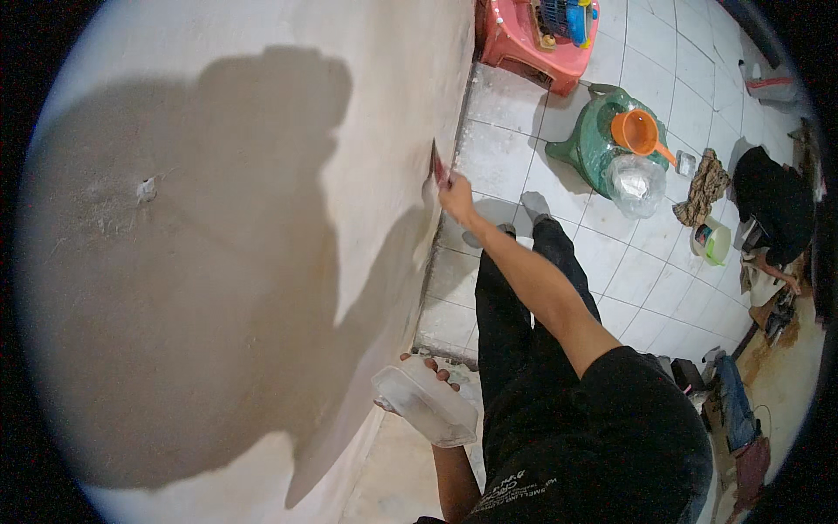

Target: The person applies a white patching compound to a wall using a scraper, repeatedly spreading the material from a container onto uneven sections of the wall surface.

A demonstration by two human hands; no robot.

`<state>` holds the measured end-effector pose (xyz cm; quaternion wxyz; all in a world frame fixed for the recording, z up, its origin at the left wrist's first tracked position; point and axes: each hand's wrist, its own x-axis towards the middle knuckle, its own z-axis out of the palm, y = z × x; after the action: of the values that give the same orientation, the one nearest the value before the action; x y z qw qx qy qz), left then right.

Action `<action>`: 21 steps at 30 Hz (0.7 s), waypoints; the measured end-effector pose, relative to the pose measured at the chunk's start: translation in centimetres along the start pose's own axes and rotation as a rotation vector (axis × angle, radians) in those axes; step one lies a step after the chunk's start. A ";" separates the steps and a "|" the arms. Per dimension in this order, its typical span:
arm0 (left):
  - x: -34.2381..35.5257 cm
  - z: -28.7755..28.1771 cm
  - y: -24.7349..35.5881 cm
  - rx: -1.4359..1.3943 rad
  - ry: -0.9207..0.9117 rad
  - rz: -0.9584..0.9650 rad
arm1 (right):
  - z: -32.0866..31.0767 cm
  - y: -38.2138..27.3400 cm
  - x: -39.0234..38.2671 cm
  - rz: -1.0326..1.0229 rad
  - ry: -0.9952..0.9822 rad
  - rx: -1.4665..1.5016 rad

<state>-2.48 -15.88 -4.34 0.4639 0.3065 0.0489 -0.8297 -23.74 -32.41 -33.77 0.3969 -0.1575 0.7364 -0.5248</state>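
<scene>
My right hand is closed round the red handle of a putty knife, seen nearly edge-on. Its thin blade points away from me, against or very close to the pale wall; whether it touches I cannot tell. Lower down, my left hand grips a clear plastic tub from its far side, fingertips curled over the rim. The tub is tilted and looks smeared with whitish material; its contents are mostly hidden.
A pink plastic stool stands by the wall. Beyond my feet, a green stool carries an orange dipper and a clear plastic bag. A rumpled cloth and a small pail lie near a crouching person at right.
</scene>
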 end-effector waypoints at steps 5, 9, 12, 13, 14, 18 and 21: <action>0.6 0.8 -0.8 -0.239 0.066 0.011 | 1.1 0.8 -8.8 -0.165 0.051 0.044; 0.3 0.6 -1.0 -0.190 -0.059 -0.050 | 0.6 0.6 -13.0 0.061 -0.079 0.106; 0.5 1.4 -1.4 -0.208 -0.061 -0.067 | 1.9 0.9 -11.3 0.056 0.014 0.107; 0.8 1.7 -1.6 -0.190 -0.069 -0.079 | 2.7 0.9 -9.8 -0.045 0.099 0.110; 1.2 2.0 -1.7 -0.169 -0.075 -0.094 | 3.4 0.6 -8.7 -0.143 0.188 0.112; -0.6 0.8 -0.8 -0.165 -0.049 -0.034 | 3.9 -5.7 -13.1 0.041 -0.082 -0.014; -0.6 0.8 -0.8 -0.170 -0.070 -0.045 | 1.3 -5.1 -16.6 -0.142 -0.116 0.155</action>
<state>-3.22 -15.29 -3.51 0.4708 0.2357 0.1100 -0.8430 -13.16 -24.45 -22.41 0.4118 -0.2080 0.6562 -0.5971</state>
